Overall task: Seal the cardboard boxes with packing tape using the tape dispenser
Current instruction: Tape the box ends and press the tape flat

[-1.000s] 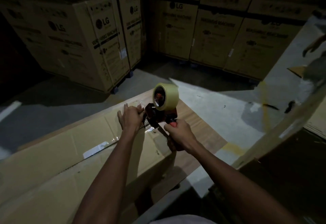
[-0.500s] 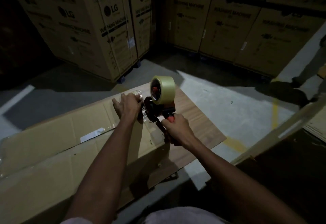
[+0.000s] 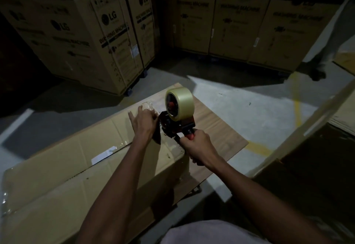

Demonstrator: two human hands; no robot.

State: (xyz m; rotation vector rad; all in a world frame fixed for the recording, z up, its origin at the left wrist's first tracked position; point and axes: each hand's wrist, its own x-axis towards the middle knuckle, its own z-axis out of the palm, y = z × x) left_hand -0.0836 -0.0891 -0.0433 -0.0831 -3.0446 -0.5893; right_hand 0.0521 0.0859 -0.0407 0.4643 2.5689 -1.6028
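The tape dispenser sat at the far end of the cardboard box, handle gripped in the right hand, just beside the left hand pressing tape flat so it stuck.

Both forearms are bare from wrist to above the elbow; no sleeve reaches into view along either arm. Left hand and right hand: no gloves, rings, watch or wristband visible. A pale, light-coloured garment covers the torso at the bottom edge of the view, plain, with no marking discernible in the dim light.
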